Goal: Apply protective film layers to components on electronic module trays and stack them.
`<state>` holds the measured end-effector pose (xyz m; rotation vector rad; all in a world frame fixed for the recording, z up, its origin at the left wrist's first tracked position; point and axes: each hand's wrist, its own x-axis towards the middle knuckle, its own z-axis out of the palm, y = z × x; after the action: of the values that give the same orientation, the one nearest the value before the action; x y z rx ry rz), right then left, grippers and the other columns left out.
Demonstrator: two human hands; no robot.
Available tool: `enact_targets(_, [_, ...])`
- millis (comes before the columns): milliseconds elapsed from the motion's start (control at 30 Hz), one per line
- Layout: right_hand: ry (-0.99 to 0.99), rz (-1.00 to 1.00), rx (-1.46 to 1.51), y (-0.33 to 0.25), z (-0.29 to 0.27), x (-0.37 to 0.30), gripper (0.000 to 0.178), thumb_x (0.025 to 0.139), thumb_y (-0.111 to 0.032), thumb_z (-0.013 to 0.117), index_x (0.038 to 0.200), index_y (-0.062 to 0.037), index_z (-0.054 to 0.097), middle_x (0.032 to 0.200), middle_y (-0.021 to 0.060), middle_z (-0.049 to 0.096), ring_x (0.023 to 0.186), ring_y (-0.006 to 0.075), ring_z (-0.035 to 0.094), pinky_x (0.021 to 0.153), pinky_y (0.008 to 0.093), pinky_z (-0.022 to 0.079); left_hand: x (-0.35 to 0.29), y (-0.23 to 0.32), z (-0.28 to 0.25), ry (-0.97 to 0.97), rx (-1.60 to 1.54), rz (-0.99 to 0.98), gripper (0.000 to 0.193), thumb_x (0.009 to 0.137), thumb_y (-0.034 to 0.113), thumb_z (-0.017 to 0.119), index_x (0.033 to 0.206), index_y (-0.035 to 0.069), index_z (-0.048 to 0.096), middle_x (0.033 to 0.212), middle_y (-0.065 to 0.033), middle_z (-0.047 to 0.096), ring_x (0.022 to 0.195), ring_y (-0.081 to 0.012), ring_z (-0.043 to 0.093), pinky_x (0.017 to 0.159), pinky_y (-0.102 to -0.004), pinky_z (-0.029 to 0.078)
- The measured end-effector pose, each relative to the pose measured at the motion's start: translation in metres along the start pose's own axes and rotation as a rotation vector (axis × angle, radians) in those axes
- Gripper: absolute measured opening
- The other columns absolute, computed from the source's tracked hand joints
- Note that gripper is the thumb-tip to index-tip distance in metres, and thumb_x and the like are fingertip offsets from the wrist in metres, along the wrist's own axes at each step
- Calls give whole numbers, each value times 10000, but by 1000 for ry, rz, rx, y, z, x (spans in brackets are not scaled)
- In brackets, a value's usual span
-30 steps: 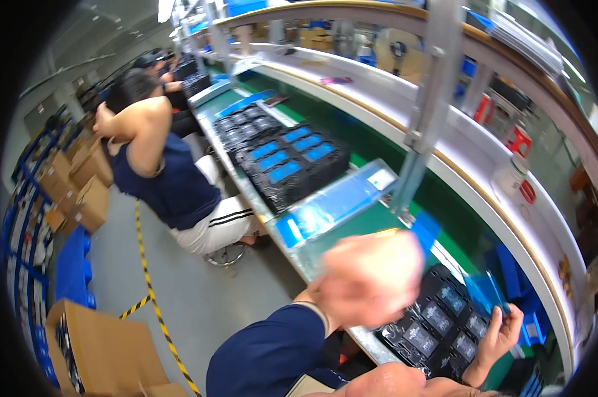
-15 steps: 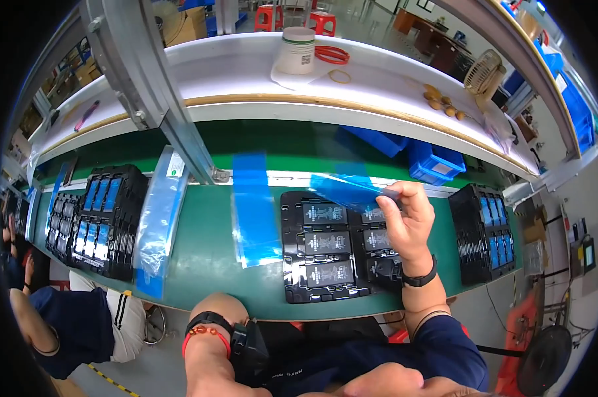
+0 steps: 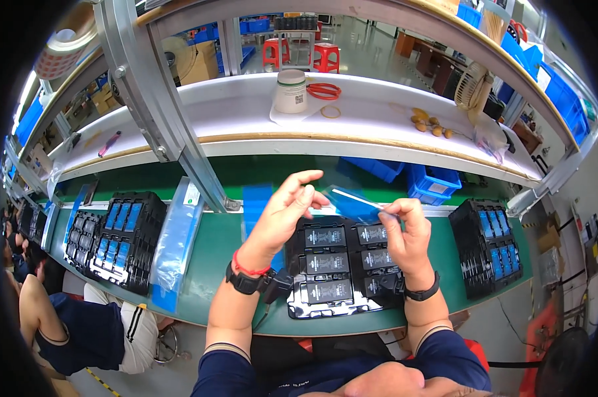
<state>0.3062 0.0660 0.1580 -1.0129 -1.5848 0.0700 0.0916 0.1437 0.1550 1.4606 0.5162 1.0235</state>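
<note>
My right hand [image 3: 410, 235] pinches a thin, translucent blue film [image 3: 355, 206] by its right end, holding it above the back of a black plastic tray [image 3: 356, 281]. Left of the film is my left hand [image 3: 287, 210], raised with its fingers apart and nothing visible in it. Whether its fingertips touch the film's left end is unclear. Dark flat battery cells [image 3: 326, 263] lie in the tray's pockets in two columns. Behind my left hand, more blue film [image 3: 256, 198] lies on the green table, partly covered by the hand.
Stacked black trays with blue-covered cells stand at left [image 3: 123, 241] and right [image 3: 489, 248]. A clear bag with blue film [image 3: 174, 255] lies beside the left stack. Blue bins [image 3: 434, 182] sit under the white shelf [image 3: 233, 106]. A metal post [image 3: 173, 112] rises left; a co-worker [image 3: 87, 324] sits there.
My left hand has risen from the table's front edge to beside the film's left end. My right hand still pinches the film. The view has tilted slightly upward.
</note>
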Motion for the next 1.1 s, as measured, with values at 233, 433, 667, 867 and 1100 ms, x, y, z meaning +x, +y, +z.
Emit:
enact_targets(233, [-269,-180,-149,-1,-11,9,221,630,55,679,817,-24,592,891,120,590,813,283,570,678,352,473,8,-14,15,-41,-147,-242,538,991,401,329,1047,-36,638,822,-62,644,799,-106,585,756,-228,439])
enact_targets(433, [-71,150,-21,13,-44,7,116,723,7,683,793,-30,599,785,54,575,726,143,554,634,248,450,9,-17,-8,352,260,63,285,924,245,548,980,-2,679,897,-61,677,748,-83,585,671,-217,470])
enact_targets(667, [-366,1022,454,104,-63,-23,132,814,-123,687,784,-58,576,585,-28,523,443,46,473,381,184,366,4,12,-11,270,34,42,190,883,17,553,1062,-39,580,1028,-122,610,876,-215,660,591,-243,551])
enact_targets(867, [-370,1121,482,122,-51,-28,149,803,-110,696,748,-49,571,575,-23,516,382,50,432,327,189,313,1,15,-12,266,-71,47,278,872,-20,530,1147,-45,501,1127,-138,560,845,-224,665,568,-236,555])
enact_targets(1100, [-470,1152,350,120,-48,-20,154,787,-66,694,714,-29,564,526,-7,508,343,56,409,305,199,279,1,16,-14,288,-69,32,275,867,-5,547,1136,-55,518,1103,-138,577,837,-223,666,561,-232,544])
